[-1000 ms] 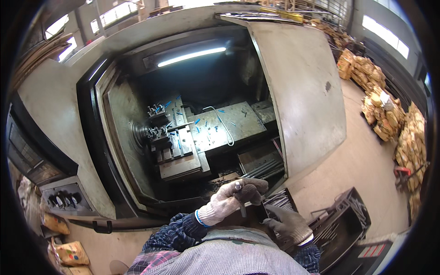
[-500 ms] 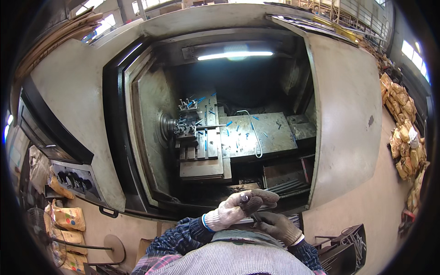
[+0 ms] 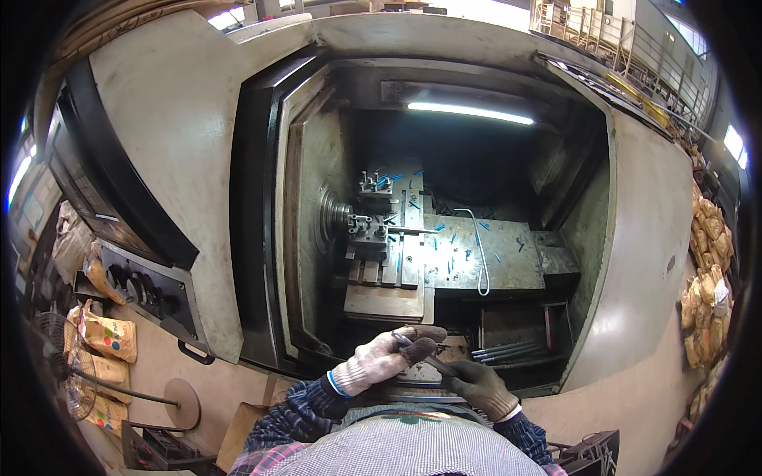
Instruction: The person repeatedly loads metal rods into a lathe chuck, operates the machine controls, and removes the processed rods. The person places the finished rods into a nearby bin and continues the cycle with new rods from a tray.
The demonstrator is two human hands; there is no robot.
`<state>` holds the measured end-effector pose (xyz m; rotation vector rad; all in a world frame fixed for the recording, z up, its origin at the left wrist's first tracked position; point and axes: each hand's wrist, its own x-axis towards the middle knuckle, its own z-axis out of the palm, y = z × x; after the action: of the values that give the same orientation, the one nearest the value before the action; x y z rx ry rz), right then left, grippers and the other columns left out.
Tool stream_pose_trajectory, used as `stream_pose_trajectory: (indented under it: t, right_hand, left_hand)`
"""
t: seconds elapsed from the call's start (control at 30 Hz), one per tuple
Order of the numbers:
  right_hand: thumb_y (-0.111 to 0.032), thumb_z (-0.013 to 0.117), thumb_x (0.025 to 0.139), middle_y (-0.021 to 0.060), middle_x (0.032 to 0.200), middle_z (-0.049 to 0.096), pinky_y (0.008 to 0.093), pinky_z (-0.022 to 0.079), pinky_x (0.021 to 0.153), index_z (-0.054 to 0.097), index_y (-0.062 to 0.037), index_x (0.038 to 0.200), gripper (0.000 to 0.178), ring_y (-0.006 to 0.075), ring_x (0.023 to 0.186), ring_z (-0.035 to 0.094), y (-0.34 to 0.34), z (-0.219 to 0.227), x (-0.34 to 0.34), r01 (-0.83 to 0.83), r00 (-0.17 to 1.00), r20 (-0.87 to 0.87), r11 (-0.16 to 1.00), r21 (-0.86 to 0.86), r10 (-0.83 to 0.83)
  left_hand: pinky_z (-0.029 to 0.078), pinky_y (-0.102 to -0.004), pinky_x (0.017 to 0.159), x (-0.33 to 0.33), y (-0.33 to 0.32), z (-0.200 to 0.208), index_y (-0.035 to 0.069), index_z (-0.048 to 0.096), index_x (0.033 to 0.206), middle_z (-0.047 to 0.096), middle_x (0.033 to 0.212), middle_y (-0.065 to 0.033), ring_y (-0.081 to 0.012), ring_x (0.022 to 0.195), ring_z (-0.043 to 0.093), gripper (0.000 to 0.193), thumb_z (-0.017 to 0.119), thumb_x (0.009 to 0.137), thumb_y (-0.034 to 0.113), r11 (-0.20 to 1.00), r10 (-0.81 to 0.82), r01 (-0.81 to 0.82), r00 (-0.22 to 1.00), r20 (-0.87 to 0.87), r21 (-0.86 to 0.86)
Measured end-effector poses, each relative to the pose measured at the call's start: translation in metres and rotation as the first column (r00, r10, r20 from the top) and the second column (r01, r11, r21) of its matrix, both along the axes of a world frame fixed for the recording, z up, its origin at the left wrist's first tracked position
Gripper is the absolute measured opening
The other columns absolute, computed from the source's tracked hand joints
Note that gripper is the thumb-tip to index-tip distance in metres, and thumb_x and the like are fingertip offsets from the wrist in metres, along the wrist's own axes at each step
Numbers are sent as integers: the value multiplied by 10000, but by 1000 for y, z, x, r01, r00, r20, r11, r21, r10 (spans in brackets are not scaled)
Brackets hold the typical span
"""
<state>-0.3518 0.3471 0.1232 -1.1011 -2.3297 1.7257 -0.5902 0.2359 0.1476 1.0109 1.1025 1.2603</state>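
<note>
My left hand, in a pale knitted glove with dark fingertips, is closed round the upper end of a slim dark metal rod. The rod slants down to my right hand, whose greyer glove is closed on its lower end. Both hands are close to my body, at the front opening of a lathe. Inside the lathe are the chuck and the tool post. A thin bar reaches rightward from beside the tool post. A bent metal hook rests on the flat bed cover.
Blue metal chips are scattered over the bed cover. Several metal bars lie in a tray right of my hands. A fan and yellow bags stand at left; more sacks are piled at right.
The view has swung, so the lathe appears farther right. My hands have moved apart, showing more of the rod between them. Both still grip it.
</note>
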Motion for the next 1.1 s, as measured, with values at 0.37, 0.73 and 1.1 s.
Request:
stream_pose_trajectory:
  t: [0.37, 0.73, 1.1]
  right_hand:
    - [-50, 768, 869, 44, 947, 751, 269, 543, 787, 745, 19, 1129, 270, 99, 843, 664, -18, -64, 14, 519, 839, -114, 845, -125, -532]
    - [-97, 785, 808, 53, 891, 766, 296, 552, 746, 778, 6, 1101, 310, 121, 785, 676, -46, -78, 73, 705, 710, 36, 709, -32, -704]
    - [-172, 793, 799, 76, 925, 794, 298, 564, 778, 795, -32, 1120, 350, 129, 815, 712, -68, -57, 85, 774, 621, 175, 633, 22, -764]
  left_hand:
    - [498, -312, 1091, -57, 112, -85, 32, 550, 1475, 683, 1296, -117, -190, 1200, 649, 443, 622, 1067, 190, 992, 85, -106, 955, 285, 61]
    - [82, -746, 1214, -270, 239, -56, 157, 532, 1541, 416, 1645, -192, -420, 1549, 313, 566, 456, 1044, 418, 779, -238, -622, -175, -955, -81]
    - [528, -508, 1043, -323, 298, -98, 153, 762, 1258, 733, 1314, -115, -318, 1216, 695, 400, 655, 936, 365, 830, -542, -246, -140, -829, -501]
